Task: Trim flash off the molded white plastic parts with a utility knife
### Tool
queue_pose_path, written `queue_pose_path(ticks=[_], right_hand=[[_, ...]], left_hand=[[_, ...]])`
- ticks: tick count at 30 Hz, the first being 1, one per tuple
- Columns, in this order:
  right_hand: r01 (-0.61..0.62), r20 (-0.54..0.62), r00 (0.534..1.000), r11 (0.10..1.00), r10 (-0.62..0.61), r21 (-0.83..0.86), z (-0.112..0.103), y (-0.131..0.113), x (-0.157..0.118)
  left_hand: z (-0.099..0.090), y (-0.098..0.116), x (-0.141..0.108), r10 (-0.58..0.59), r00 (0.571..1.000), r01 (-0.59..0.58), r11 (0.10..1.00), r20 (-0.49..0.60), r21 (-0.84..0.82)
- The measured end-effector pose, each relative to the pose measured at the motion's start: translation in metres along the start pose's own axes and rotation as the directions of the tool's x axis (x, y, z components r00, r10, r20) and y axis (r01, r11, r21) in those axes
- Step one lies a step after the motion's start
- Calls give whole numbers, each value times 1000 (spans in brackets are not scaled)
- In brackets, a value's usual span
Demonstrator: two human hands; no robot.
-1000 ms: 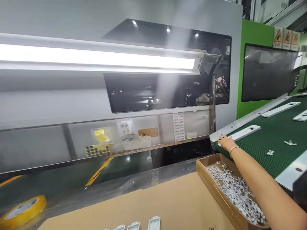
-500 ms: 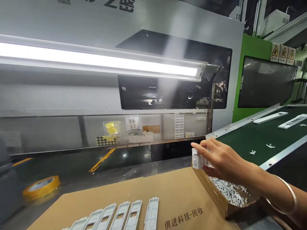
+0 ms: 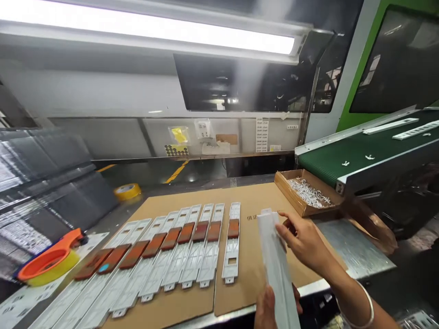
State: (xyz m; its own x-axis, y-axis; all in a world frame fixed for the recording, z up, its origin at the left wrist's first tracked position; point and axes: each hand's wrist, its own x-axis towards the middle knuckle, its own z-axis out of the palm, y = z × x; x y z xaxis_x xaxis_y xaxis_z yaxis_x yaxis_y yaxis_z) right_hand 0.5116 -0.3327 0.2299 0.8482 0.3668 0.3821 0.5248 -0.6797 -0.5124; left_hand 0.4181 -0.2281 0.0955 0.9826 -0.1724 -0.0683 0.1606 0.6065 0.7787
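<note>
A long white plastic panel is held up, tilted, above the front of the cardboard. My left hand is closed around its lower end, partly cut off by the bottom of the view. At the upper right edge, the thumb and bent fingers of my right hand pinch the panel. To the left lies a row of several similar white panels with reddish-brown blocks resting across them. One white panel lies apart at the row's right end, also under a block.
A cardboard box of small white scraps stands below the end of a green conveyor, which carries white parts. Orange-and-yellow tape lies at left, with a yellow tape roll behind. A lamp hangs overhead.
The view has tilted down. My right hand has come from beside the scrap box, with a white part in it, to above the cardboard. My left hand has come into view.
</note>
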Motion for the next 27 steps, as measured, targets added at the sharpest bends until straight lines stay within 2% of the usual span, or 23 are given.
queue_pose_path(ticks=[3,5,7,11,15,19,23,27], right_hand=[[-81,21,996,995,82,-58,17,51,-1],[-128,19,991,981,132,-143,33,87,-1],[-158,31,985,958,170,-239,53,119,-4],[-194,59,969,890,239,-413,93,157,-16],[-202,64,962,847,267,-493,116,169,-23],[-216,59,960,860,273,-461,121,173,-18],[-270,48,953,909,300,-318,118,173,-13],[-338,16,941,940,339,-45,110,159,-18]], left_hand=[[-5,3,-7,-63,998,63,990,6,-128],[-8,10,-6,-91,995,96,973,33,-210],[-9,18,-5,-119,993,117,950,9,-290],[-11,34,-3,-194,979,147,888,-67,-435],[-15,49,1,-216,965,111,848,-147,-518],[-22,59,10,-234,947,81,838,-220,-540],[-30,67,18,-243,931,57,835,-274,-547],[-38,75,25,-235,913,17,838,-332,-546]])
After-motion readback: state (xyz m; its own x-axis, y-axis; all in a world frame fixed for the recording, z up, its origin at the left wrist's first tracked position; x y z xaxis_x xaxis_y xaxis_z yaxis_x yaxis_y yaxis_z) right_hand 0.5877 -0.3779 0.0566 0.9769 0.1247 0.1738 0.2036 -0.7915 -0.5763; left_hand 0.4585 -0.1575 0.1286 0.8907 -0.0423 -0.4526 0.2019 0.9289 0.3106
